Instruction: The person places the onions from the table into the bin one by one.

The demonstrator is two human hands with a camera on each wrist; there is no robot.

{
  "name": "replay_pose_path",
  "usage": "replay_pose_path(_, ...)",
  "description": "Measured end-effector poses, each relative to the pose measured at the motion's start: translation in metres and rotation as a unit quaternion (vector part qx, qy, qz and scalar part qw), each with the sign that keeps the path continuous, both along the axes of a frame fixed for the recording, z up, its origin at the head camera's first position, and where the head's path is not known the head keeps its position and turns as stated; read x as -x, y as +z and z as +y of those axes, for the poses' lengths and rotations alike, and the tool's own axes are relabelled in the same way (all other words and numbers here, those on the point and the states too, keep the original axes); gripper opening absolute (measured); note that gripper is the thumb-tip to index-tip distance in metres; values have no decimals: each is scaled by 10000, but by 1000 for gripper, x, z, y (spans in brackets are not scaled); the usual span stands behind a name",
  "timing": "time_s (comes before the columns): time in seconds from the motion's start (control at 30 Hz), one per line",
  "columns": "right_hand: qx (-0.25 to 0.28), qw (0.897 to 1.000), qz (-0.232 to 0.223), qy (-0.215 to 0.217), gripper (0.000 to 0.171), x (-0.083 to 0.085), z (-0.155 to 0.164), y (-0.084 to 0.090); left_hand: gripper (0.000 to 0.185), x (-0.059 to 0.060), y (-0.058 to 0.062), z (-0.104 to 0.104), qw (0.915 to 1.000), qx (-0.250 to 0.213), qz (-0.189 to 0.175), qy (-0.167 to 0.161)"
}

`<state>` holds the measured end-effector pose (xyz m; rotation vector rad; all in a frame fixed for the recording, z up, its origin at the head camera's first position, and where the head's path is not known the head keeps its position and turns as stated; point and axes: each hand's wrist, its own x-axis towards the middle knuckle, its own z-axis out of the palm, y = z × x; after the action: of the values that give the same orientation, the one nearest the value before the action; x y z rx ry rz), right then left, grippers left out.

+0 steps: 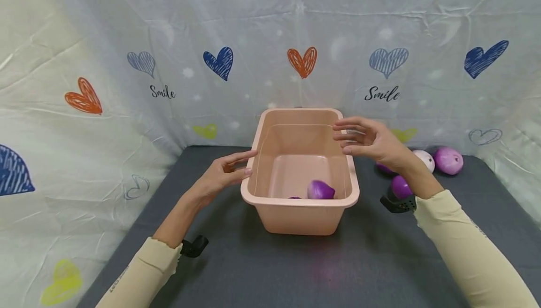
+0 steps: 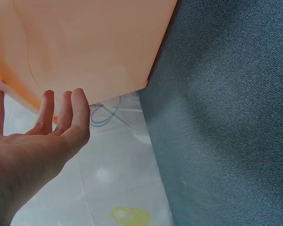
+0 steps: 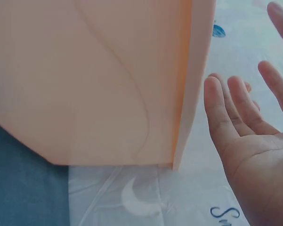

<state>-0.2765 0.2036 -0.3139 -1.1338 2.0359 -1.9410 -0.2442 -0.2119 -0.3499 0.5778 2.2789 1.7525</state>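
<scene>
A peach-coloured plastic basin (image 1: 300,219) stands on the dark cloth in the head view. Inside, near its front wall, lies a shiny purple onion-shaped thing (image 1: 320,189) with a pointed end. A sliver of another purple thing (image 1: 294,197) shows beside it, mostly hidden by the rim. My left hand (image 1: 217,176) is at the basin's left rim, fingers loosely extended and fingertips right at the edge. Over the right rim hovers my right hand (image 1: 372,141), its fingers spread and slightly bent, holding nothing. The right wrist view shows its fingers (image 3: 214,96) beside the rim.
Behind my right wrist, several round things lie at the back right: a purple one (image 1: 400,187), a whitish one (image 1: 424,159) and a pinkish-purple one (image 1: 449,160). A pale curtain (image 1: 262,17) printed with hearts hangs behind the dark cloth-covered table (image 1: 270,275).
</scene>
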Motion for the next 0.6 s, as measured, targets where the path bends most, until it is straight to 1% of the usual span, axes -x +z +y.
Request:
replay_pose_path(0.1, -48, 9996, 79, -271, 48, -2, 7, -5, 57, 1, -3, -1, 10000, -5, 72, -14)
replay_pose_path(0.23, -145, 9979, 158, -616, 40, -5, 18, -11, 56, 1, -5, -3, 10000, -32, 78, -6)
replay_pose_path(0.37, -340, 9948, 258, -926, 38, -9, 34, -17, 56, 2, -8, -3, 9999, -42, 111, -31)
replay_pose_path(0.47, -436, 9928, 316, -1066, 36, -13, 47, -23, 56, 3, -8, -3, 9999, -47, 128, -62)
replay_pose_path(0.6, -438, 9928, 247, -1087, 35, -18, 63, -32, 57, 4, -10, -4, 9998, -65, 151, -106)
